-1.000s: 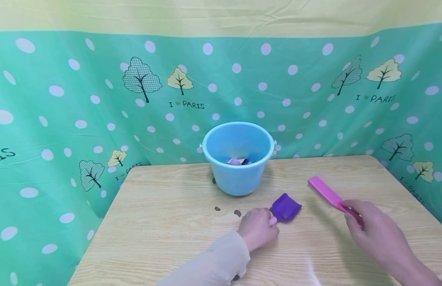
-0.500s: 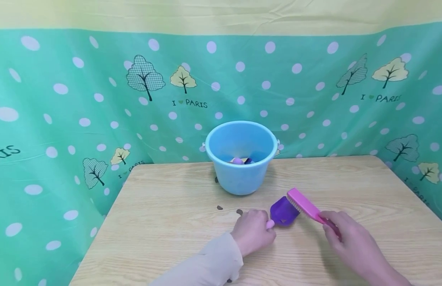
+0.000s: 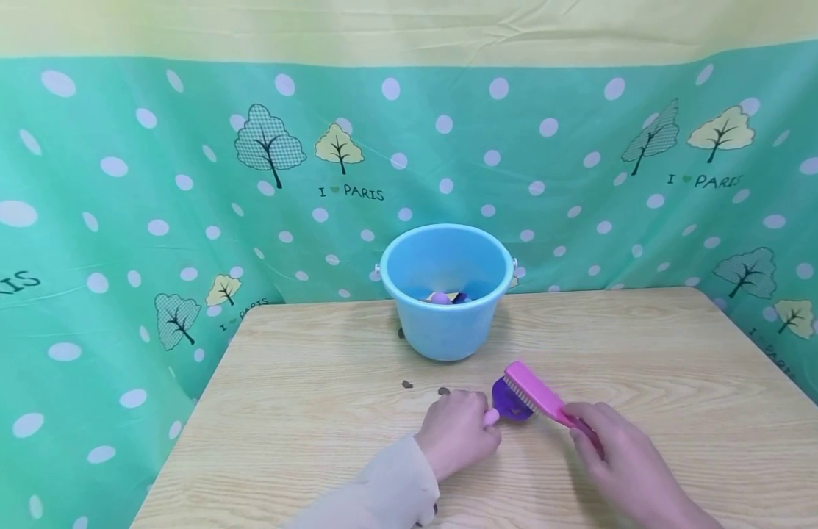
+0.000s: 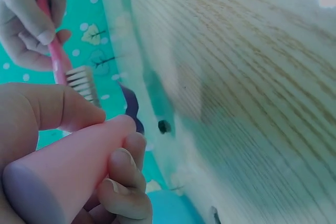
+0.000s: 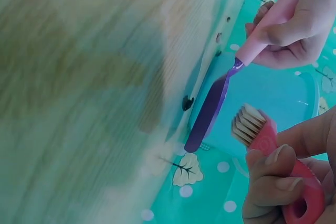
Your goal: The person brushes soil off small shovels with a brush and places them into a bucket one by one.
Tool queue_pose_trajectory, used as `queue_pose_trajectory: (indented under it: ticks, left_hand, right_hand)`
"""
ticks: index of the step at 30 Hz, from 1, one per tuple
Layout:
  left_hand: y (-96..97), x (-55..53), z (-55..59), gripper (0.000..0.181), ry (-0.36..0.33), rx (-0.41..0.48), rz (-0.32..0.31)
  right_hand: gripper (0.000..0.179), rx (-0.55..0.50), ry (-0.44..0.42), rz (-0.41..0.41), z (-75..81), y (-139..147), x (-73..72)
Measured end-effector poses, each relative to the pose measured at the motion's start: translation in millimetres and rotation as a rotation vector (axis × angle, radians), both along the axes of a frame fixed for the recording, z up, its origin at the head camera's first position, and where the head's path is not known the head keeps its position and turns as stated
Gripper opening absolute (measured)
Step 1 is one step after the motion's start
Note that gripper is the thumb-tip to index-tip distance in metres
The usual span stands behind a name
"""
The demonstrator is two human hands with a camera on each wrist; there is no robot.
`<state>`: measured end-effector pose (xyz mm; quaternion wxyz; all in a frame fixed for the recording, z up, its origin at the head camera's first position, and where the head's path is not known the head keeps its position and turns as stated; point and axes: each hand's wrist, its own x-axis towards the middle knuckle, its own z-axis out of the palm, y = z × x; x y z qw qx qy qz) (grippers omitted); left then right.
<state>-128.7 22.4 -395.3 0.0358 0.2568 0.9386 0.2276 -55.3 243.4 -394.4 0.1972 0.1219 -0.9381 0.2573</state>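
My left hand point(image 3: 460, 430) grips the pink handle of a small toy shovel point(image 3: 506, 405) with a purple blade, which points right. In the left wrist view, thumb and fingers wrap the shovel's handle point(image 4: 73, 161). A pink brush point(image 3: 533, 389) with pale bristles is held by its handle in my right hand point(image 3: 623, 455). From the head, the bristles overlap the purple blade, hiding part of it. The right wrist view shows a gap between the brush's bristles point(image 5: 248, 123) and the shovel blade point(image 5: 210, 109). Small dark brown bits point(image 3: 407, 384) lie left of the shovel.
Behind the hands stands a light blue bucket point(image 3: 448, 334) with a few things inside, one a purple rounded piece point(image 3: 440, 297). Another dark bit point(image 3: 401, 333) lies by its base. The wooden table point(image 3: 303, 382) backs onto a green dotted curtain point(image 3: 554, 169).
My right hand has carried the brush left and toward me, from right of the shovel to over its blade. My left hand and the shovel have shifted slightly left.
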Motion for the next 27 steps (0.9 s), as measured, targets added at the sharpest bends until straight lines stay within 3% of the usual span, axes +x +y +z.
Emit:
queue_pose_trajectory:
  ticks: [10,19,27]
  left_hand:
    - [-11.3,4.2,1.8,0.019,0.018,0.002,0.017]
    - [-23.1,5.6,2.0,0.014,0.077,-0.006,0.030]
    - [-31.7,6.7,0.9,0.007,0.078,0.029,0.057]
  right_hand:
    - [0.039,-0.040,0.020,-0.004,-7.1,-11,0.2]
    - [0.039,-0.073,0.005,0.006,-9.0,-20,0.9]
    - [0.036,-0.082,0.009,0.018,-11.4,-26,0.1]
